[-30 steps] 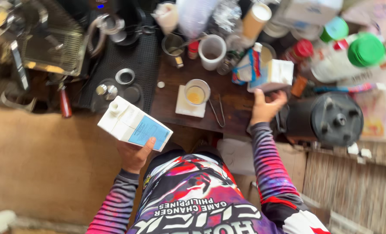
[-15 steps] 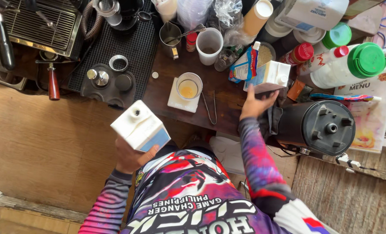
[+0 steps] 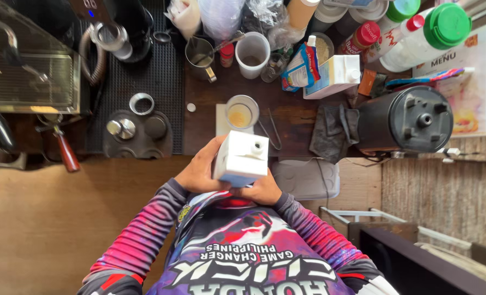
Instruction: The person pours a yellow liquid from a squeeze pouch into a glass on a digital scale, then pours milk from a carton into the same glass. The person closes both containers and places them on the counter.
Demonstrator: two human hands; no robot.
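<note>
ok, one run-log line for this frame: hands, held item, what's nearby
left hand: grips white carton side | right hand: supports carton underneath | spout: cap off | cup of yellow liquid: on counter beyond | second carton: standing, untouched

Both arms bent inward at chest. Left hand and right hand close together, fingers curled in a grip.

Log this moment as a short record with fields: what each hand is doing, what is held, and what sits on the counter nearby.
left hand: grips the side of the white carton
right hand: supports the carton from below
carton: held in front of the chest, round spout on top, no cap seen on it
cup: on a white square on the counter, yellowish liquid inside
tongs: lying beside the cup
second carton: on the counter, untouched
black jug: right of a grey cloth
</note>
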